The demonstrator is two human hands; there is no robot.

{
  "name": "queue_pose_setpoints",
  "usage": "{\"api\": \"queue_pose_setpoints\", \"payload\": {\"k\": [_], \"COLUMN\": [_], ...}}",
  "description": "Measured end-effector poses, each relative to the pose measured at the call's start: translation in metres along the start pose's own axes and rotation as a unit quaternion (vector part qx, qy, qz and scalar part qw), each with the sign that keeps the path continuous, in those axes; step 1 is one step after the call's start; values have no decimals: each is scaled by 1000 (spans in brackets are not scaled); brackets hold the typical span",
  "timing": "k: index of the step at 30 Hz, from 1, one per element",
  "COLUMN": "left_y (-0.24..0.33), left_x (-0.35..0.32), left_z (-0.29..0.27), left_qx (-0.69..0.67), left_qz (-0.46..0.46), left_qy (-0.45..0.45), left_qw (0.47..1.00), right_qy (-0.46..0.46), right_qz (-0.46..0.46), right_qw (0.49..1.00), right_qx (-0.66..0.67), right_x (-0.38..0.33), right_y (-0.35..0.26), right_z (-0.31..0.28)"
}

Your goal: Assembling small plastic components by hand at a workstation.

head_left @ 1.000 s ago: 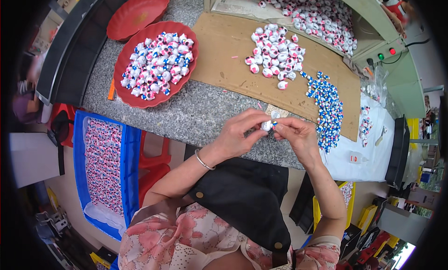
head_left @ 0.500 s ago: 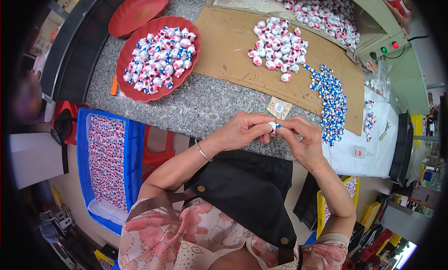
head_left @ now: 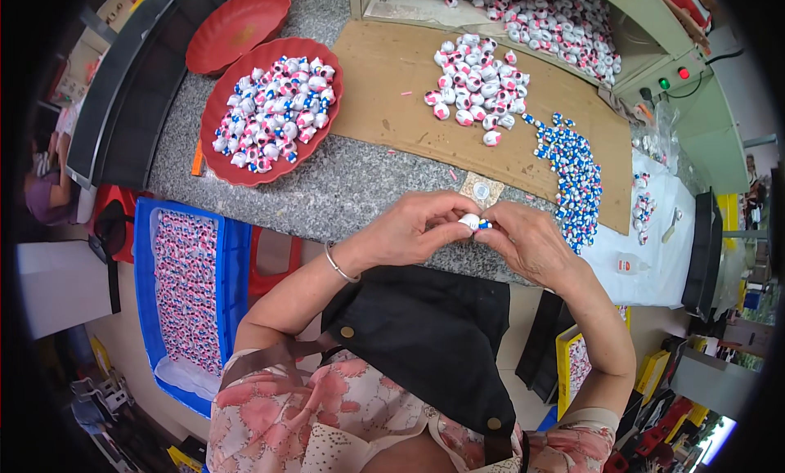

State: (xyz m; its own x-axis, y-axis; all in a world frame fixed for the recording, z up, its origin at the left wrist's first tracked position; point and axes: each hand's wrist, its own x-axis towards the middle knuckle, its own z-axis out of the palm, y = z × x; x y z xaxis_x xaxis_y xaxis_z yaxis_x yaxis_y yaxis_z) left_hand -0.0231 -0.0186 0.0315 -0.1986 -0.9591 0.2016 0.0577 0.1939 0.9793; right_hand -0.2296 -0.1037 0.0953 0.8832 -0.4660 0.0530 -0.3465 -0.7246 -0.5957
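My left hand [head_left: 413, 229] and my right hand [head_left: 527, 242] meet at the near edge of the grey stone counter [head_left: 343, 187]. Between their fingertips they pinch a small white round piece [head_left: 469, 221] with a tiny blue part [head_left: 484, 224] at its right side. A pile of white and pink round pieces [head_left: 478, 89] lies on the brown cardboard sheet [head_left: 392, 80] beyond my hands. A strip of small blue and white parts [head_left: 572, 174] runs along the cardboard's right side.
A red dish [head_left: 221, 113] heaped with assembled white, blue and pink pieces sits far left, an empty red dish [head_left: 237, 27] behind it. A blue crate [head_left: 229, 252] of pieces stands below left of the counter. A small glue bottle [head_left: 631, 264] lies on the white surface at right.
The view has shifted slightly; both hands stay together at the counter edge, still working the same small white piece between the fingertips.
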Motion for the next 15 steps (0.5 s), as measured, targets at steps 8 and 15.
{"api": "queue_pose_setpoints", "payload": {"k": [8, 15], "left_y": [2, -3], "left_x": [0, 5], "left_z": [0, 5], "left_qx": [72, 133], "left_qz": [-20, 31], "left_qy": [-52, -37], "left_qw": [996, 990], "right_qy": [39, 24], "right_qz": [-130, -161], "right_qw": [986, 978], "right_qx": [-96, -130], "right_x": [-1, 0], "right_y": [1, -1], "right_z": [4, 0]}}
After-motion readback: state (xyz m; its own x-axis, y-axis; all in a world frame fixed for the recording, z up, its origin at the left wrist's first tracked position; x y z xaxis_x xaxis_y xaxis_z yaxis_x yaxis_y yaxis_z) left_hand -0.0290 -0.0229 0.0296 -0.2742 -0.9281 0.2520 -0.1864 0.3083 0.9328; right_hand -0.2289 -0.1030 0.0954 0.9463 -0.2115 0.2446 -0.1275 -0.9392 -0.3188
